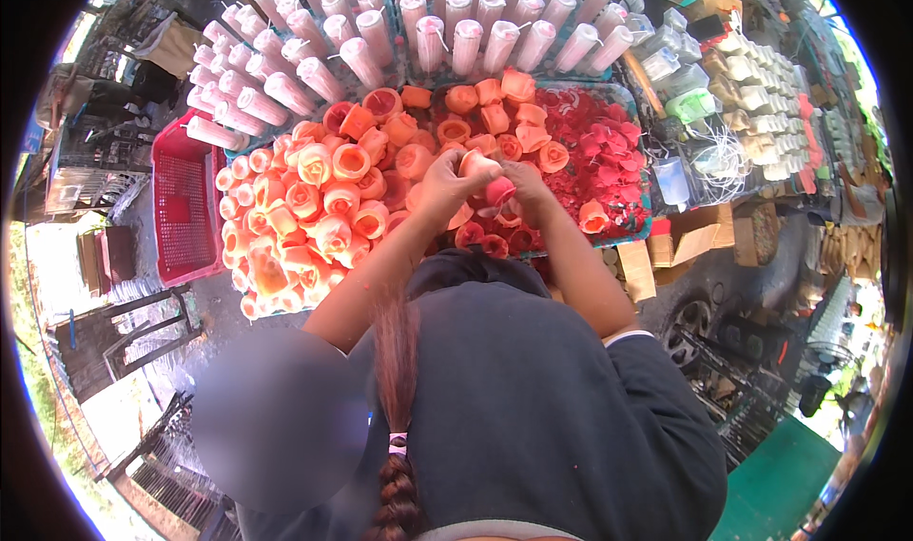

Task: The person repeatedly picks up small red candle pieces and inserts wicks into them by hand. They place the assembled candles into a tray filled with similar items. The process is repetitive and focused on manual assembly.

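Both my hands meet over the near middle of a tray of rose-shaped wax pieces. My left hand (445,187) has its fingers closed round a pale orange wax rose (478,164). Close against it, my right hand (530,191) is bent inward with its fingers curled at the same rose. A deep pink-red piece (500,191) shows just below, between the two hands; whether it is part of the rose I cannot tell. Many orange wax roses (314,164) crowd the left, several standing close together. Loose red petal-like pieces (609,146) lie on the right of the tray.
Rows of pale pink candles with white wicks (466,42) stand along the back. A red plastic basket (181,203) is at the left. Pale blocky pieces (756,94), a bundle of white string (720,159) and a cardboard box (685,241) lie at the right.
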